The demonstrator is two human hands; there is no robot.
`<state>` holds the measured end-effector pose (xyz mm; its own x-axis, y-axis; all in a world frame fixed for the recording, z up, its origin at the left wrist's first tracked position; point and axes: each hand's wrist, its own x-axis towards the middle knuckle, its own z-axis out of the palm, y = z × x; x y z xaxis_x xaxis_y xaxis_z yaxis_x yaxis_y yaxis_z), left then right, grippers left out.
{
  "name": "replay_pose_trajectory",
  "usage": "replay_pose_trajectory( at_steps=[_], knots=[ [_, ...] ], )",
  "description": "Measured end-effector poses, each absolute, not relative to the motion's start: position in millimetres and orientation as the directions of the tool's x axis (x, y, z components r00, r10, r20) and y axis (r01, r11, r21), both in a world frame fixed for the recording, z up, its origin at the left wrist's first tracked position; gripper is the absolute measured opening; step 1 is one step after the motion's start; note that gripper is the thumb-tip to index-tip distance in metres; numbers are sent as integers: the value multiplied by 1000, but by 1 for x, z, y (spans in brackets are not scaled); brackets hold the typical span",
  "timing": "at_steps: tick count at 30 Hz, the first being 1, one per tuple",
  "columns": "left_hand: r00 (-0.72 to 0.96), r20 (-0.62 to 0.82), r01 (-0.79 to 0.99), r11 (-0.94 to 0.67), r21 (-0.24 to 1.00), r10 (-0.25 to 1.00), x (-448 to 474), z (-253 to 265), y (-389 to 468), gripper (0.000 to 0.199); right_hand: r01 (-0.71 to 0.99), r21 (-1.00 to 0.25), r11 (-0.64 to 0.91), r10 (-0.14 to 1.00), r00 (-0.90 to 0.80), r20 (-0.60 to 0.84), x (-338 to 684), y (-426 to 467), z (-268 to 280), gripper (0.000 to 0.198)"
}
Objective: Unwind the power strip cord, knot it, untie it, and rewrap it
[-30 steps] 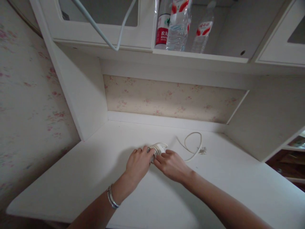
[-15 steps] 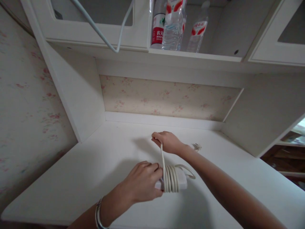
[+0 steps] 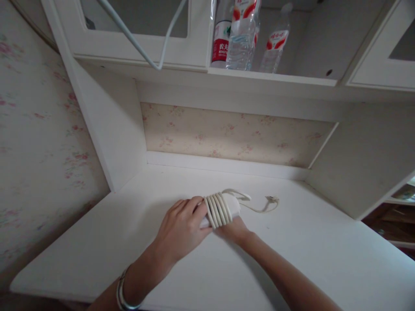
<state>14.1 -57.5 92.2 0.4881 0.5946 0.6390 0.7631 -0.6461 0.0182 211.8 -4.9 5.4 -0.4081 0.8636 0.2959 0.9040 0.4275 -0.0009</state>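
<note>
A white power strip, wound with several turns of cream cord, is held over the white desktop. My left hand grips its left end, fingers over the top and thumb along the near side. My right hand is under and behind the strip's near side; its fingers are hidden, so whether they hold the cord does not show. From the strip's right end a loop of cord leads to a plug lying on the desktop.
The white desktop runs back to a panel of floral wallpaper. Overhead, a cabinet shelf holds several plastic bottles. A pale blue cable hangs at upper left. Side panels stand at both ends.
My right hand has gone from above the strip, pinching the cord, to below and behind it. The strip and my left hand have shifted up and slightly left in view.
</note>
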Motion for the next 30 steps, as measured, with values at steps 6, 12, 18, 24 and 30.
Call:
replay_pose_trajectory(
  at_steps=[6, 12, 18, 24, 30],
  knots=[
    [380, 505, 911, -408, -59, 775, 15, 69, -25, 25, 884, 95, 457, 747, -440, 499, 210, -40, -2, 12],
    [364, 422, 923, -381, -46, 831, 30, 41, -17, 23, 844, 189, 502, 628, -506, 591, 205, -41, 2, 13],
    [438, 366, 888, -457, -38, 821, 35, 28, -17, 20, 750, 311, 584, 519, -639, 567, 211, -25, 24, 15],
    [574, 338, 800, -599, -35, 746, 41, 26, -21, 26, 725, 335, 602, 549, -680, 486, 207, 0, 61, 10],
    [727, 321, 652, -756, -50, 606, 39, 24, -29, 21, 767, 174, 617, 687, -633, 356, 213, 36, 78, 18]
  ],
)
